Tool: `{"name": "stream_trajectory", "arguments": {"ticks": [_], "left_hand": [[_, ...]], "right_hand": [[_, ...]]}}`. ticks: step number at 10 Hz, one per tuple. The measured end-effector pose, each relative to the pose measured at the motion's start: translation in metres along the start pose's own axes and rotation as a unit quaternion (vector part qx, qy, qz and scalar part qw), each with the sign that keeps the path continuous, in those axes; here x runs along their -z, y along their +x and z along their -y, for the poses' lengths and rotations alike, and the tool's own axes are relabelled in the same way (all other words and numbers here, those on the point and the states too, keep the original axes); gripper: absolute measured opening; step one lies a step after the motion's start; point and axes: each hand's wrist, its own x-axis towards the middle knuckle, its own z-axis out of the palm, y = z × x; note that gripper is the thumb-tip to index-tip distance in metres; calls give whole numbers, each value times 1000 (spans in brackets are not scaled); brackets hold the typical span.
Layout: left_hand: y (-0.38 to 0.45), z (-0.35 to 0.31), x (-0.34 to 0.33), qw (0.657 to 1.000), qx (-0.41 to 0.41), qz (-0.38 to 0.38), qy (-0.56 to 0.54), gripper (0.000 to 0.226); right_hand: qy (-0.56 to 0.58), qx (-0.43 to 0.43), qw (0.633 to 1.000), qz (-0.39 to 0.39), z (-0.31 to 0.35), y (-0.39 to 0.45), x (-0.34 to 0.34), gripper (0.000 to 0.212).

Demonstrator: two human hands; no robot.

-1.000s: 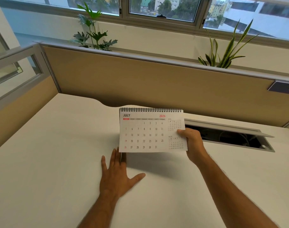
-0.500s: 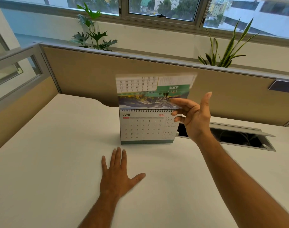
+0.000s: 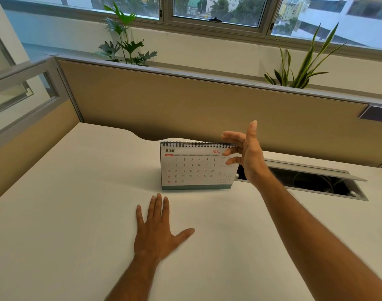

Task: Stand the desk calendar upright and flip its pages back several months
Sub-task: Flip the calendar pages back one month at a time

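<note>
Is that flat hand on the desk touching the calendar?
Apart. In the head view the left hand lies flat on the desk, and a strip of bare desk shows between its fingertips and the base of the calendar.

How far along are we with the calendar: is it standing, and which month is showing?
Done: the desk calendar stands upright on the desk, showing June 2026. In hand: the right hand is open at the spiral's right end, gripping no page; the left hand lies flat on the desk. Left: probably more flips back.
</note>
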Motion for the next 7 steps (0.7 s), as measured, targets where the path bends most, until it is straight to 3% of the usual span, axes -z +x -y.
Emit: {"name": "stream_trajectory", "arguments": {"ticks": [1,3,4,6,7], "left_hand": [[0,1,0,1000,1,0,-2,125],[0,0,1,1000,-1,6,1,123],[1,0,1,1000,0,9,0,125],[-1,-3,7,1000,2,11,-6,127],[-4,-2,11,1000,3,14,-11,127]], "right_hand": [[-6,-1,1000,-1,-1,-1,-2,87],[-36,65,996,-42,1,-16,-5,47],[-208,155,964,-64,-8,-47,-2,31],[-453,295,841,23,-12,-136,11,44],[-446,309,840,17,-6,-177,23,49]]}}
